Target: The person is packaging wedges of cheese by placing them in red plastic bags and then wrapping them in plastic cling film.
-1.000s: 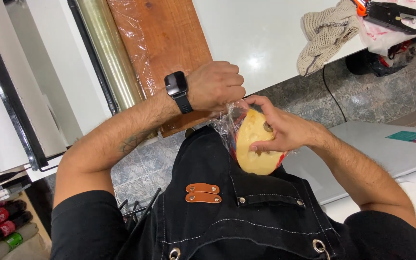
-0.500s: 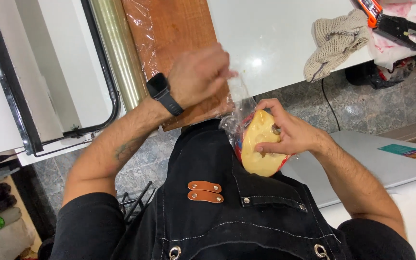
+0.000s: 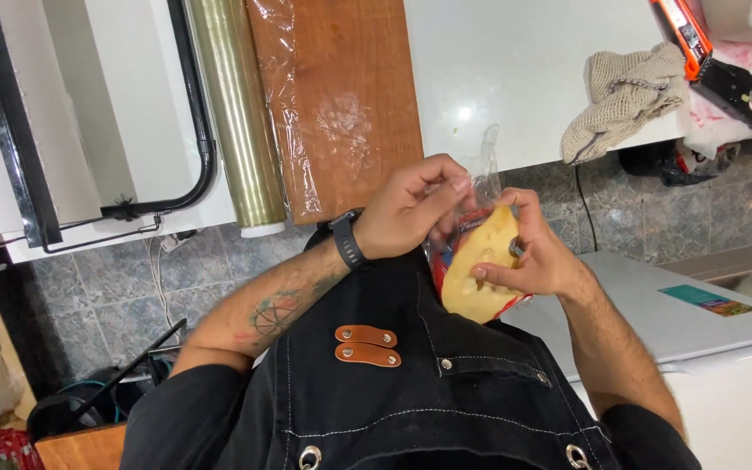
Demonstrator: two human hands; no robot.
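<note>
— Where's the cheese (image 3: 479, 274)?
— Centre of the frame, in front of the apron (image 3: 411, 392), partly inside its clear wrap (image 3: 467, 204).
— And the hands?
— The right hand (image 3: 537, 257) grips the wedge from the right, thumb on its face. The left hand (image 3: 411, 207), just upper left of it, pinches the wrap.
— Around that?
— A wooden board (image 3: 354, 96) above, a cloth (image 3: 624, 91) at upper right.

both forearms bent inward, hands meeting before the chest — left hand (image 3: 411, 207) with fingers curled and pinched, watch on its wrist; right hand (image 3: 537, 252) just beside it, fingers wrapped in a grasp.
</note>
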